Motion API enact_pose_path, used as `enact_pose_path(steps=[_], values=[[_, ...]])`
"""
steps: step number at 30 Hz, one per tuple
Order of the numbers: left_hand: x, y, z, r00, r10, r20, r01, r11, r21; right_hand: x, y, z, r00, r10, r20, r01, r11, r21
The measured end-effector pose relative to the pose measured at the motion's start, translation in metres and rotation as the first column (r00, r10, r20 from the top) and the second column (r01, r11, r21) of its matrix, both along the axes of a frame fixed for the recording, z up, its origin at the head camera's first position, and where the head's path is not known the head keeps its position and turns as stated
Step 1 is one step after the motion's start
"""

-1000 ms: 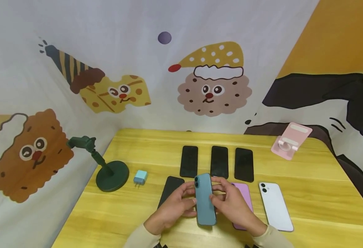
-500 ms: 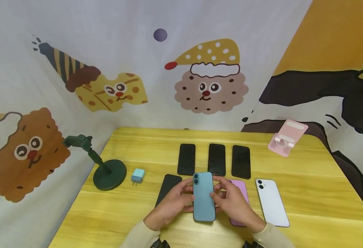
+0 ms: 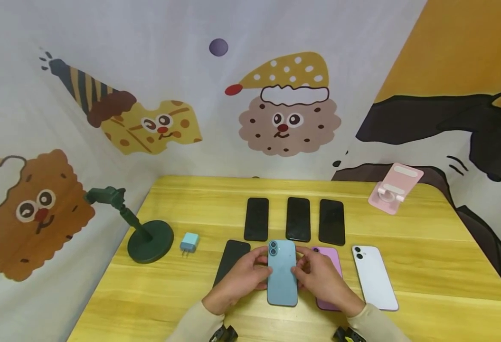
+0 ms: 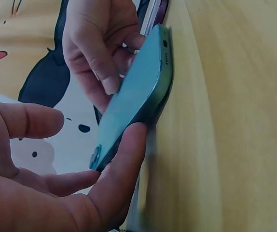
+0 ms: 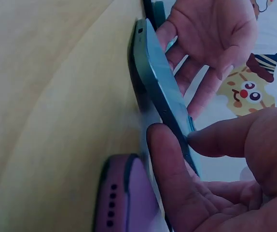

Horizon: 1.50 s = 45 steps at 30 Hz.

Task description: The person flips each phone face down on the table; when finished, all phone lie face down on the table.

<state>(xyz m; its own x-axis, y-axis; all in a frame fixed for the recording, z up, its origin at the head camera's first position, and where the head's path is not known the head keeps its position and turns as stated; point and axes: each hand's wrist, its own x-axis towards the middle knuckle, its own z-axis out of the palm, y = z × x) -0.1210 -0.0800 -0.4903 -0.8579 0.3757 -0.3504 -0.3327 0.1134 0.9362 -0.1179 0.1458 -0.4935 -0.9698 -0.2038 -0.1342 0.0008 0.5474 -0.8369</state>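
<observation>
A teal-blue smartphone, its back with two camera lenses facing up, is between the two hands over the table. Its camera end is raised and its charging-port end is low, close to the wood. At its left side my left hand touches the edge with its fingertips; in the left wrist view the thumb stands apart from the phone. My right hand pinches the opposite edge, thumb above and a finger below. Under the right hand lies a purple phone, partly hidden. A black phone lies by the left hand.
Three black phones lie in a row behind, one of them the middle phone. A white phone lies at right, and a pink phone stand behind it. At left are a blue charger and a dark green stand.
The teal-blue phone has turned from a slight sideways tilt to face the head camera more squarely. Both hands stay at its sides. The head view has shifted slightly.
</observation>
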Motion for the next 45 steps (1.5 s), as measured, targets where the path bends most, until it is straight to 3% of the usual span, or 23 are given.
enact_pose_path(steps=[16,24,30,35,45], values=[[-0.005,0.001,0.000,1.000,-0.030,-0.008,0.030,0.999,-0.037,-0.003,0.002,-0.003,0.999,0.005,0.036,-0.009,0.996,0.093],[-0.006,-0.005,0.003,0.999,-0.046,0.025,0.047,0.999,-0.023,-0.005,0.006,-0.001,0.999,0.032,0.029,-0.035,0.994,0.099],[-0.005,-0.008,0.003,0.999,-0.031,0.028,0.031,0.999,-0.014,-0.008,0.008,0.003,0.999,0.036,-0.010,-0.035,0.996,0.086],[-0.004,-0.014,0.004,1.000,0.007,-0.007,-0.007,1.000,0.009,-0.011,0.000,0.007,0.998,0.042,-0.043,-0.039,0.998,0.049],[-0.003,-0.045,0.012,0.997,0.049,-0.060,-0.052,0.998,-0.045,-0.020,-0.026,0.013,0.987,0.073,-0.144,-0.075,0.997,-0.004]])
